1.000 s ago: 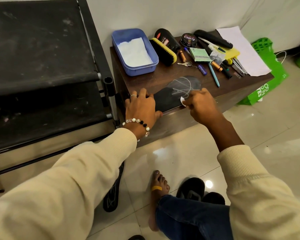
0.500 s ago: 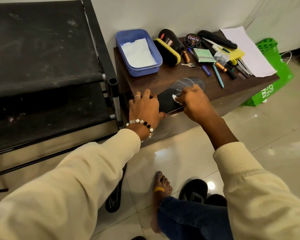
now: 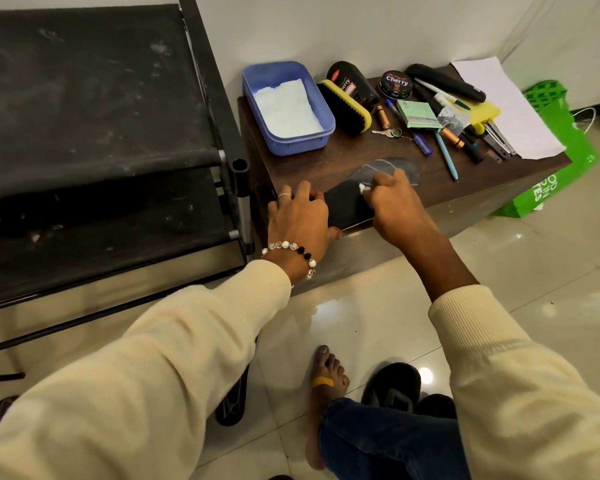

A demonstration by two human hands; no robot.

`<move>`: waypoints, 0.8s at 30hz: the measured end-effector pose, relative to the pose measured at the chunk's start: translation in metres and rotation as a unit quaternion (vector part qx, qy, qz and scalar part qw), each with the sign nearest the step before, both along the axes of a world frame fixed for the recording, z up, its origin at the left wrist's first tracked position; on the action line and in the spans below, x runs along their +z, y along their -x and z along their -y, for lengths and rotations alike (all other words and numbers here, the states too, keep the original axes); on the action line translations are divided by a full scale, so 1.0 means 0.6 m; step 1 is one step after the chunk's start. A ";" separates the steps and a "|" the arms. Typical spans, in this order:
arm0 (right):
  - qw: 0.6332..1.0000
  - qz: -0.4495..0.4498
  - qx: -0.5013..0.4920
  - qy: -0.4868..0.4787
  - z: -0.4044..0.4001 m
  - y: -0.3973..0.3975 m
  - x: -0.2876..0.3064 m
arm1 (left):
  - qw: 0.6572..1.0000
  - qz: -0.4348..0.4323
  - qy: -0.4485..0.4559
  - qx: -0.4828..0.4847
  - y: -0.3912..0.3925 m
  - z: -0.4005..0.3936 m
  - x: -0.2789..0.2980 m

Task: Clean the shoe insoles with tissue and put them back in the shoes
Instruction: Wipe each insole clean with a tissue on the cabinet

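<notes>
Black insole (image 3: 347, 204) lies flat at the front edge of the brown table (image 3: 471, 188), heel end toward the person. Left hand (image 3: 298, 220) presses the heel end, fingers spread and fairly straight, thumb under the table lip. Right hand (image 3: 392, 202) curls its fingers round a small white tissue (image 3: 362, 187) on the insole's middle.

Behind on the table: blue tub (image 3: 321, 133) with white tissue inside, shoe brush (image 3: 345, 107), polish tin (image 3: 395, 84), keys (image 3: 390, 133), pens, paper sheet (image 3: 506, 109), crowding the back half. Black rack (image 3: 94, 133) stands touching the table's left side. Green bag (image 3: 561, 161) sits at the table's right end. Glossy tile floor (image 3: 361, 317); second insole (image 3: 234, 403) on it, partly hidden under the left sleeve; dark shoe (image 3: 392, 386) beside a bare foot (image 3: 326, 375).
</notes>
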State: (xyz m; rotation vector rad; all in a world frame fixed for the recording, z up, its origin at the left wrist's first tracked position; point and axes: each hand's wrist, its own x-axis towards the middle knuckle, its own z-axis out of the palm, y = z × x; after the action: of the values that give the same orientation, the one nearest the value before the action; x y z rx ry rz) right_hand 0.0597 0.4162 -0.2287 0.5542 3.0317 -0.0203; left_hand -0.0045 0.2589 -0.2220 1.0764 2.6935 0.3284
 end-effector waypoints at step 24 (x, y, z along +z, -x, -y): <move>0.993 0.064 0.038 -0.089 0.033 0.025 0.023 | 1.000 0.006 -0.002 -0.004 0.003 0.000 0.000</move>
State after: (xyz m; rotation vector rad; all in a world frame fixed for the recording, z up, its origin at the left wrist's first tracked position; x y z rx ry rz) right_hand 0.0448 0.3962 -0.2151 0.4308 2.9427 0.2814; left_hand -0.0062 0.2589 -0.2221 1.0811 2.6790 0.3372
